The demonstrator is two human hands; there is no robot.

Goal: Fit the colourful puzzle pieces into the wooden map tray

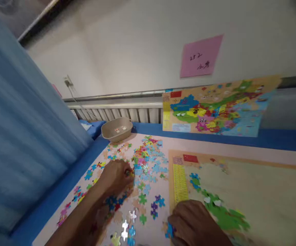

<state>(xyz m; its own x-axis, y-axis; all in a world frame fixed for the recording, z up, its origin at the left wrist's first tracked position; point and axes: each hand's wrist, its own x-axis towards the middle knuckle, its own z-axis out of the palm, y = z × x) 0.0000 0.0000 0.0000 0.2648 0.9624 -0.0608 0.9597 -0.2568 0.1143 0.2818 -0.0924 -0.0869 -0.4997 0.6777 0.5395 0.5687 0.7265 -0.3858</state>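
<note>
My left hand is over the loose jigsaw puzzle pieces, its fingers pinched together at a small dark, greenish puzzle piece, partly hidden by the fingertips. My right hand rests across the left edge of the puzzle board. Its curled fingers are closed at a blue puzzle piece, which shows only in part beside the fingertips. On the board, blue pieces and a joined green section lie inside the printed frame, with a yellow printed strip to their left.
A beige basket holding a few pieces stands at the back left. A colourful map sheet leans against the wall rail. Above it is a pink note. A blue curtain hangs at the left.
</note>
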